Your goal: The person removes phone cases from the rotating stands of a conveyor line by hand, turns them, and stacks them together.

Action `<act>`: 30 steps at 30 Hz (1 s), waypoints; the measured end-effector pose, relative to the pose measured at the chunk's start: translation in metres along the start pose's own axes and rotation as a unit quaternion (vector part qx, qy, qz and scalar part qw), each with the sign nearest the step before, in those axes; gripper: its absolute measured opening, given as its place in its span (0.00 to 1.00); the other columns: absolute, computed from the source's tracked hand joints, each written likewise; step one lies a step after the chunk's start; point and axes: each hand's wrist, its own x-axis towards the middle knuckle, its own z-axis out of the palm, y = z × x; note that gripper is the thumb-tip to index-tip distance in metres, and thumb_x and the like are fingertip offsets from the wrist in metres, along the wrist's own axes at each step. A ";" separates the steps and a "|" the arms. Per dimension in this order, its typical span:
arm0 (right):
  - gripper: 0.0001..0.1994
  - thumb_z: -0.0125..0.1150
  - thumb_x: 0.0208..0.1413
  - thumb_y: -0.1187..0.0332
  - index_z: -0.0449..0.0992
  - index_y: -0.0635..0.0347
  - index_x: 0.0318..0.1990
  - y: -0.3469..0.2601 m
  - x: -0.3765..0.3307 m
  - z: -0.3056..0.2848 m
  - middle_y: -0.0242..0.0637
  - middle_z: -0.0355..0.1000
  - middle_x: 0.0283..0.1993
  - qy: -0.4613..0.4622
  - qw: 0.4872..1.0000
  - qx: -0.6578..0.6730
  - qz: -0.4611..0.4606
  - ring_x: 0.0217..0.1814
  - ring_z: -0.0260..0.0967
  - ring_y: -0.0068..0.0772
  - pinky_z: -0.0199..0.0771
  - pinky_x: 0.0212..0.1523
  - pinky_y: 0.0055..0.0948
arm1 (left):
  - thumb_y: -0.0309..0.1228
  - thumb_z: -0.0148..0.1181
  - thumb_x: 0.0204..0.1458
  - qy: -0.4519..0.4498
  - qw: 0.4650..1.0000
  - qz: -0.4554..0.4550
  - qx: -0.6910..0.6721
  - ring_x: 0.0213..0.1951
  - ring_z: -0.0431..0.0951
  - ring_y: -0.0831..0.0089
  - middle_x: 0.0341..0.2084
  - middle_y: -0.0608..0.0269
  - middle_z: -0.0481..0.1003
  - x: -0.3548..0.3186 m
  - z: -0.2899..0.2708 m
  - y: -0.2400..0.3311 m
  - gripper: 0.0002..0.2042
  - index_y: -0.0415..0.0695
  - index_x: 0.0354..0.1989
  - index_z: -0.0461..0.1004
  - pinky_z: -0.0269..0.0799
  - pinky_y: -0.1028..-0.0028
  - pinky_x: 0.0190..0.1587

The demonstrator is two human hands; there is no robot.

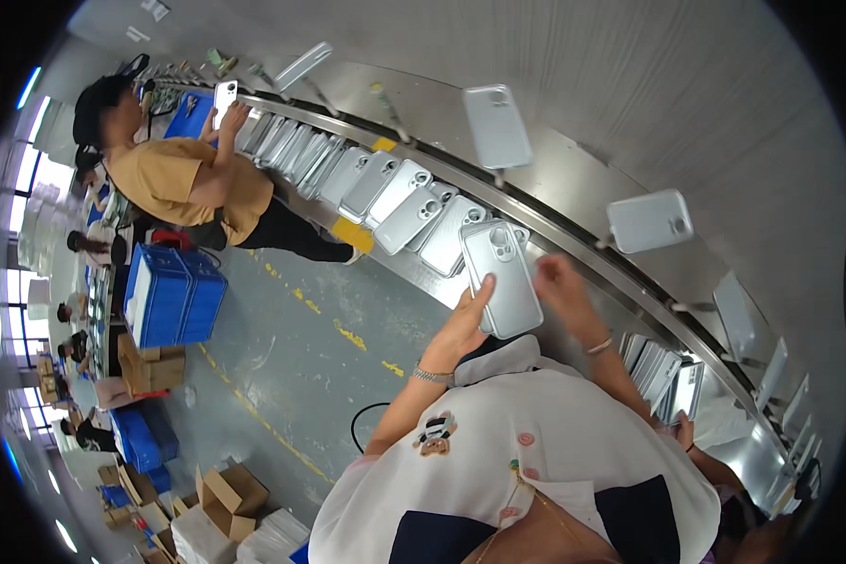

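A silver-grey phone case with round camera openings is gripped in my left hand, thumb across its face. More than one edge shows along its side, so other cases may lie under it. Just right of the case, apart from it, is my right hand; its fingers are smeared by motion, and nothing can be made out in them. Beyond my hands, overlapping grey phone cases lie along the metal ledge.
Upright holders along a rail carry single cases, such as one grey case and another. A co-worker in a tan shirt holds a white case. Blue crates and cardboard boxes stand on the floor.
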 end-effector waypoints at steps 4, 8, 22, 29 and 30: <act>0.10 0.58 0.54 0.73 0.64 0.60 0.40 -0.017 0.003 0.042 0.29 0.64 0.35 -0.012 0.999 0.019 0.037 0.35 0.61 0.18 0.66 0.36 0.23 | 0.46 0.51 0.58 0.059 0.993 0.065 0.073 0.44 0.73 0.71 0.44 0.59 0.71 0.008 -0.006 0.007 0.24 0.39 0.54 0.63 0.72 0.71 0.44; 0.13 0.57 0.54 0.73 0.63 0.62 0.45 -0.020 0.052 0.038 0.29 0.64 0.38 -0.021 0.997 0.079 0.013 0.35 0.61 0.15 0.64 0.34 0.19 | 0.50 0.51 0.56 0.066 0.993 0.102 -0.007 0.44 0.74 0.67 0.43 0.56 0.72 0.014 -0.030 0.029 0.26 0.39 0.50 0.64 0.75 0.68 0.42; 0.26 0.66 0.50 0.68 0.57 0.55 0.53 -0.037 0.164 -0.032 0.39 0.67 0.45 0.142 0.965 0.221 0.014 0.44 0.69 0.29 0.75 0.39 0.30 | 0.58 0.39 0.56 0.029 0.996 0.050 -0.071 0.50 0.71 0.60 0.47 0.51 0.69 0.009 -0.046 0.021 0.33 0.38 0.54 0.60 0.72 0.58 0.51; 0.20 0.66 0.50 0.68 0.63 0.61 0.47 -0.010 0.091 -0.093 0.34 0.68 0.42 0.290 0.941 0.176 0.008 0.43 0.68 0.24 0.73 0.40 0.26 | 0.60 0.37 0.56 -0.099 0.992 -0.046 -0.068 0.55 0.67 0.57 0.53 0.48 0.65 0.030 -0.017 0.009 0.38 0.36 0.61 0.54 0.64 0.56 0.57; 0.18 0.66 0.50 0.68 0.65 0.61 0.45 -0.021 0.083 -0.102 0.35 0.69 0.41 0.313 0.938 0.148 0.002 0.41 0.69 0.23 0.73 0.40 0.25 | 0.60 0.37 0.55 -0.135 0.986 -0.073 -0.072 0.56 0.66 0.58 0.54 0.48 0.64 0.040 -0.013 0.007 0.38 0.36 0.61 0.54 0.63 0.55 0.59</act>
